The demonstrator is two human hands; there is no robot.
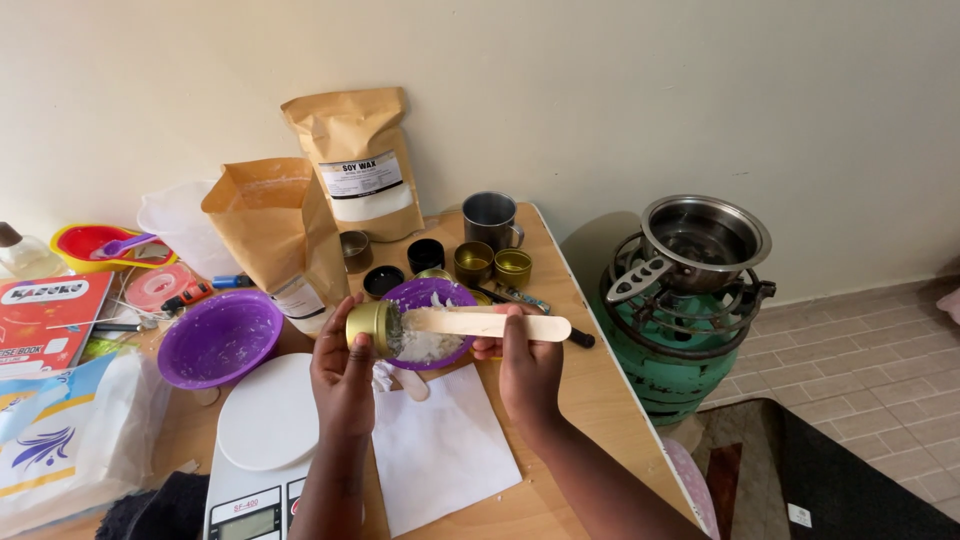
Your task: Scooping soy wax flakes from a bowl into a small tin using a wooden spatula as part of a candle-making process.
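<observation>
Over the purple bowl: left hand (pixel 343 372) is gripping a small gold tin (pixel 372 326) tipped on its side, mouth facing the stick, so flakes drop back into the purple bowl (pixel 452 296).
Right hand: right hand (pixel 528 364) is pinching a flat wooden stick (pixel 487 323), its tip working white wax flakes at the tin's mouth.
Under the hands: a white paper sheet (pixel 440 450) is lying on the table (pixel 590 385), catching spills.
Count: two purple bowls, the second purple bowl (pixel 220 338) beside the white kitchen scale (pixel 265 440); two brown paper pouches (pixel 357 160).
</observation>
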